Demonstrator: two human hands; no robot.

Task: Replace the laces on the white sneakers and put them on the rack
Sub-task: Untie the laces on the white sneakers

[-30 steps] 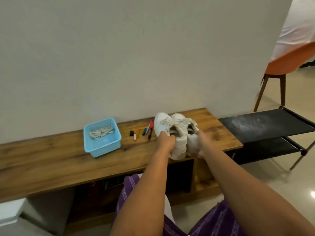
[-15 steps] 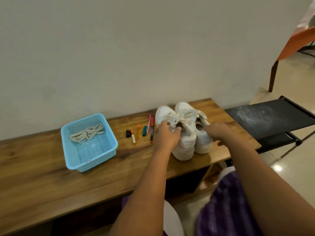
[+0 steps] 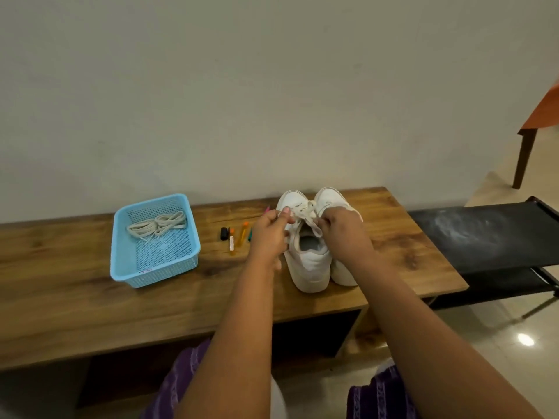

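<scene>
Two white sneakers stand side by side on the wooden bench [image 3: 393, 246], toes toward the wall. The left sneaker [image 3: 308, 261] is nearer me; the right sneaker [image 3: 329, 199] is partly hidden behind my right hand. My left hand [image 3: 269, 234] pinches one end of the left sneaker's cream lace [image 3: 304, 211] at its bow. My right hand [image 3: 344, 229] pinches the other end. A light blue basket [image 3: 121, 258] on the bench to the left holds a bundle of cream laces [image 3: 157, 225].
Several markers [image 3: 233, 237] lie between the basket and the sneakers. A black fabric shoe rack [image 3: 484, 234] with two shelves stands right of the bench. An orange chair [image 3: 541, 116] is at the far right. The wall rises directly behind the bench.
Both hands moved from the sneakers' heels up to the laces of the left sneaker and now pinch its lace ends. The sneakers sit further onto the bench than before.
</scene>
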